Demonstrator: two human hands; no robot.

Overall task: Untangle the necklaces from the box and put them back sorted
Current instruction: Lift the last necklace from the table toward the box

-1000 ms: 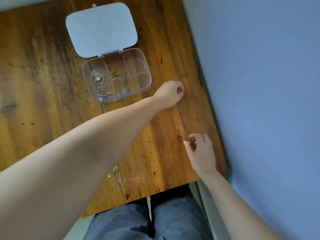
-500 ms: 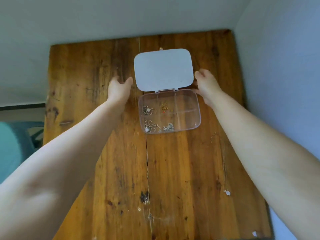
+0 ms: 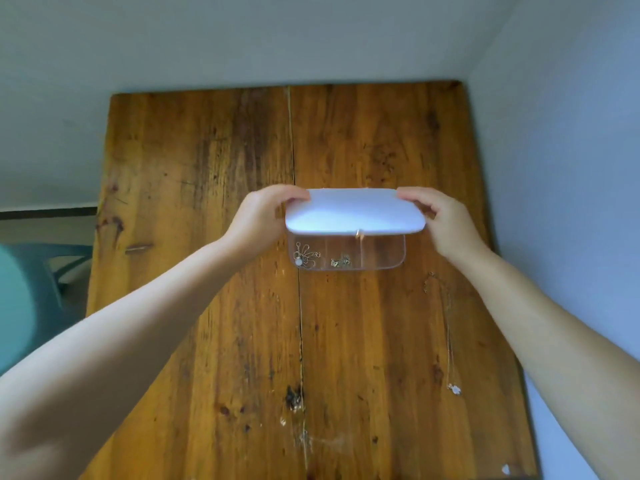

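Note:
A clear plastic compartment box (image 3: 394,259) sits mid-table. Its white lid (image 3: 353,216) is swung down over it, part-way shut, with a small clasp at the front edge. My left hand (image 3: 263,216) grips the lid's left end and my right hand (image 3: 446,220) grips its right end. Through the open front strip I see a silver necklace with a round pendant (image 3: 304,258) in the left compartment and a small gold piece (image 3: 341,261) beside it. A thin chain necklace (image 3: 448,327) lies stretched out on the table at the right, its pendant (image 3: 454,389) nearest me.
The wooden table (image 3: 214,202) stands in a corner, with walls behind and to the right. A teal chair (image 3: 31,278) is off the table's left edge. A small white scrap (image 3: 506,469) lies at the near right corner.
Both hands have taken hold of the lid, which lay flat open behind the box, and swung it forward over the compartments. The view has tilted up.

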